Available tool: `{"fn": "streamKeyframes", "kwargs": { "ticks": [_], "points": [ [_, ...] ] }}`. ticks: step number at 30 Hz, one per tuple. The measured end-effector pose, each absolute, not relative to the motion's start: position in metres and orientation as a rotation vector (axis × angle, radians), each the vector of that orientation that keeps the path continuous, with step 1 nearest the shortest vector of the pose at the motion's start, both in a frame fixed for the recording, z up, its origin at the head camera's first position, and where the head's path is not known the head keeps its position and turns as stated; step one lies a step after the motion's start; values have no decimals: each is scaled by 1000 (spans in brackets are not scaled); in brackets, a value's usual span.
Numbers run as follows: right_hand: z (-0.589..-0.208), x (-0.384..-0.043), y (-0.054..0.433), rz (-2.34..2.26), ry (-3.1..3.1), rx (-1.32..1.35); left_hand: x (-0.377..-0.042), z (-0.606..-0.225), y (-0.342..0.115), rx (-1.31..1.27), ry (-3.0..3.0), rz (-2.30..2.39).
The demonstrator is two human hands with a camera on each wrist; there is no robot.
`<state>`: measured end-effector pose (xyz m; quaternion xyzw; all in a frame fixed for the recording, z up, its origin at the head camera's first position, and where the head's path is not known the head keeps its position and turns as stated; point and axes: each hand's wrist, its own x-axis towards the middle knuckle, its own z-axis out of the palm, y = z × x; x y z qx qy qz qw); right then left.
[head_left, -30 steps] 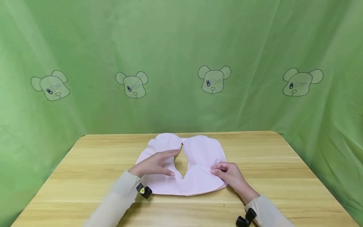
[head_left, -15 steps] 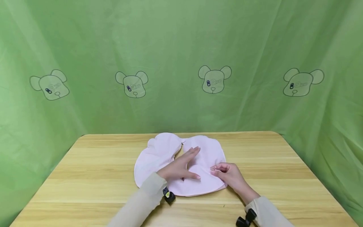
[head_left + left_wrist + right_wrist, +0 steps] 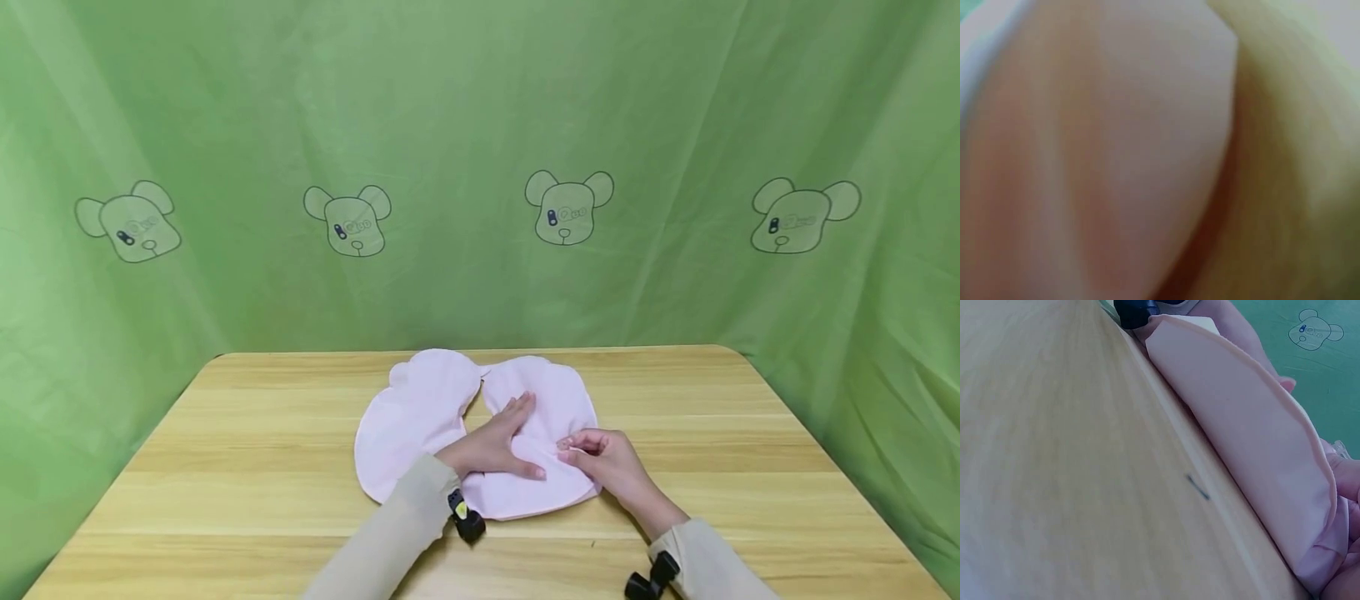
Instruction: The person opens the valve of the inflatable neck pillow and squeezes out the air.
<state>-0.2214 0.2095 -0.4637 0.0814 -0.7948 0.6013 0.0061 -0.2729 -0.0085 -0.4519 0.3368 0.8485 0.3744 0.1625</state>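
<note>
A pale pink cloth piece (image 3: 405,425) with a rounded, wavy outline and an opening in its middle, shaped like a baby bib, lies on the wooden table. My left hand (image 3: 491,443) rests over its right half, fingers spread and fairly straight, covering part of the opening. At the cloth's right side my right hand (image 3: 613,465) pinches the fabric between thumb and fingers. In the right wrist view the cloth (image 3: 1247,444) rises from the table with its seamed edge curving toward the right thumb (image 3: 1344,475). Something small and clear (image 3: 1340,450) shows by that thumb. The left wrist view is blurred.
The wooden table (image 3: 247,450) has rounded far corners. Behind it and at both sides hangs a green curtain (image 3: 465,292) with printed bear heads. Black wrist cameras sit on the left cuff (image 3: 420,500) and right cuff (image 3: 686,542). A small dark mark (image 3: 1197,487) shows on the table.
My left hand has moved right, from the cloth's left half across the opening onto its right half. The left half now lies smoother and fuller. My right hand keeps its place and pinch.
</note>
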Motion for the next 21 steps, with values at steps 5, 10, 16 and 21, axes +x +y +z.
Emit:
{"fn": "streamKeyframes", "kwargs": {
  "ticks": [5,10,16,21],
  "points": [
    [-463,-222,209,1890,-2473,256,-272,-452,-7,914,2416,1019],
    [-464,-222,209,1893,-2463,270,-272,-453,-5,951,2454,897],
    [-465,-222,210,1900,-2443,304,-271,-453,-2,1007,2510,717],
    [-465,-222,209,1890,-2444,315,-270,-454,1,1026,2559,604]
  ]
}}
